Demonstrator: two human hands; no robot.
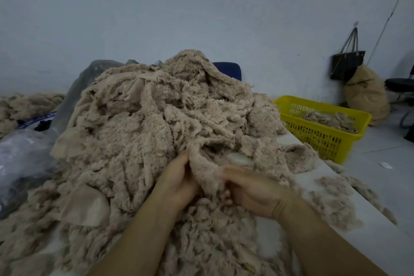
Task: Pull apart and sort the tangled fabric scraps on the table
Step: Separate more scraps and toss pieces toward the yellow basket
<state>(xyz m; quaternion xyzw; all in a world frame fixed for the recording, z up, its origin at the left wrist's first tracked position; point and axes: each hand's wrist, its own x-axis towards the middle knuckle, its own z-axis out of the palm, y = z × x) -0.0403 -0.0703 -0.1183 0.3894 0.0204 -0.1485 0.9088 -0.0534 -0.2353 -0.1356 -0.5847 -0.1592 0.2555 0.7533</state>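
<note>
Scrap of fuzzy beige fabric sits between the left hand and right hand, both curling their fingers into it toward the near edge of the table, its length running away into the heap.

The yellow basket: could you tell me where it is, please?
Head view, right side: the yellow basket sits beside the table's edge, right of the fabric pile, with the brown sack behind it.
</note>
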